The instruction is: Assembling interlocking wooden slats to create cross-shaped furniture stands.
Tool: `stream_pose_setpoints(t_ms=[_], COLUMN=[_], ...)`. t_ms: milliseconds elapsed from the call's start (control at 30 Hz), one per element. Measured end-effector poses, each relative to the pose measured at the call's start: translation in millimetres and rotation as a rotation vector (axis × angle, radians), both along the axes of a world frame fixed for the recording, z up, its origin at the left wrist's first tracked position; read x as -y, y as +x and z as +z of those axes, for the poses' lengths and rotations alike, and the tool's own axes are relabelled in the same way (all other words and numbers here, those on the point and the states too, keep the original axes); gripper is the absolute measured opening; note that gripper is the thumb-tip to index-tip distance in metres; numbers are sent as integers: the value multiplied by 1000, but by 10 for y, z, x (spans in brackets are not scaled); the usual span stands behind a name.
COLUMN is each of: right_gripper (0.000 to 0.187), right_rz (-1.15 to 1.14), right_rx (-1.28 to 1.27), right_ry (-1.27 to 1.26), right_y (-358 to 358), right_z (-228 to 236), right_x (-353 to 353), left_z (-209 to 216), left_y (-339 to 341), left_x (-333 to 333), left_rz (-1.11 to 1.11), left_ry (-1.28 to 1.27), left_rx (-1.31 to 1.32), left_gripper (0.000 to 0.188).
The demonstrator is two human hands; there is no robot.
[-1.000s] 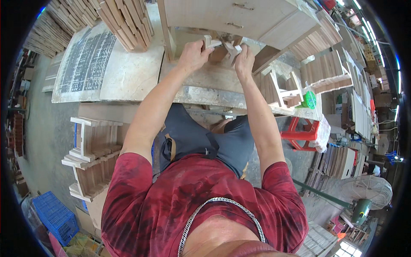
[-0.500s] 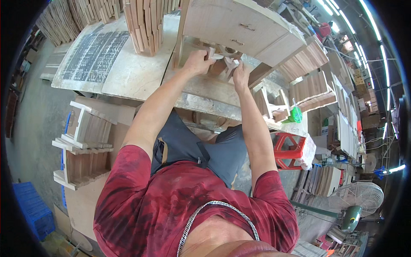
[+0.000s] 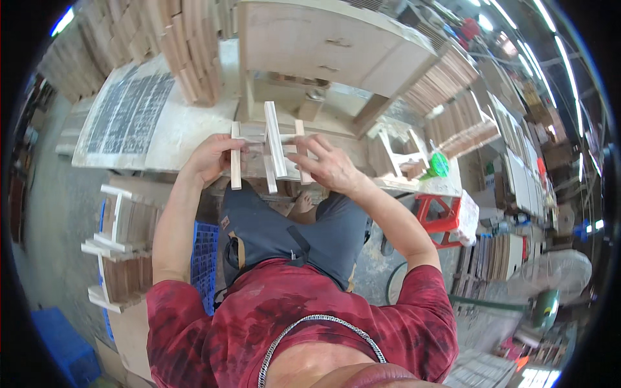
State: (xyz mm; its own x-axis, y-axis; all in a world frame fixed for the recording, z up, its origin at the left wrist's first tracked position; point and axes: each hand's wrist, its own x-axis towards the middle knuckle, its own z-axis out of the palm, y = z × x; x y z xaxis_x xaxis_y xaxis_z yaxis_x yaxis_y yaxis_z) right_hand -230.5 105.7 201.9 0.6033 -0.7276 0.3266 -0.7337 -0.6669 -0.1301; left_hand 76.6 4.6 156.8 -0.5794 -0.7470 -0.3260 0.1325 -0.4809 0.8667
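A small pale wooden frame [image 3: 274, 139] hangs between my hands at the front edge of the bench. It has upright strips joined by crosspieces. My left hand [image 3: 212, 156] is closed on its left strip, thumb and fingers pinching near the upper end. At the other side, my right hand [image 3: 330, 165] has its fingers curled around the right strip. Behind the frame stands a pale wooden cabinet-like housing [image 3: 336, 45] with two small handles. A block-like part [image 3: 312, 103] shows in its dusty opening.
Stacks of wooden strips [image 3: 187, 58] rise at the back left of the bench [image 3: 184, 116]. More assembled wooden frames [image 3: 119, 242] stand lower left. To the right are a wooden frame piece [image 3: 401, 155], a green round thing [image 3: 439, 165], a red stool [image 3: 436, 216] and a fan [image 3: 550, 284].
Both hands have come back out of the housing's opening toward me and spread wider apart. The wooden frame now shows whole between them, in front of the bench edge.
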Motion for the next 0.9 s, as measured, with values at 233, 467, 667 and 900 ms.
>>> stream_pose_setpoints(t_ms=[233,467,667,900], right_gripper=[16,39,47,29], right_rz=[-31,-137,-205,-250], right_rx=[681,427,456,394], right_ry=[260,350,357,347], right_y=[1226,1845,1488,103], right_z=[-378,-979,-860,-148], right_x=[817,1809,1266,-165], left_z=[210,690,869,699], left_y=[784,1865,2245,2965], left_x=[-851,-1889,-2113,-2559], left_rz=[927,979,1017,446], left_ry=[-369,-736,-650,-226], left_rx=[324,1733,1778,1900], left_gripper=[31,28,51,33])
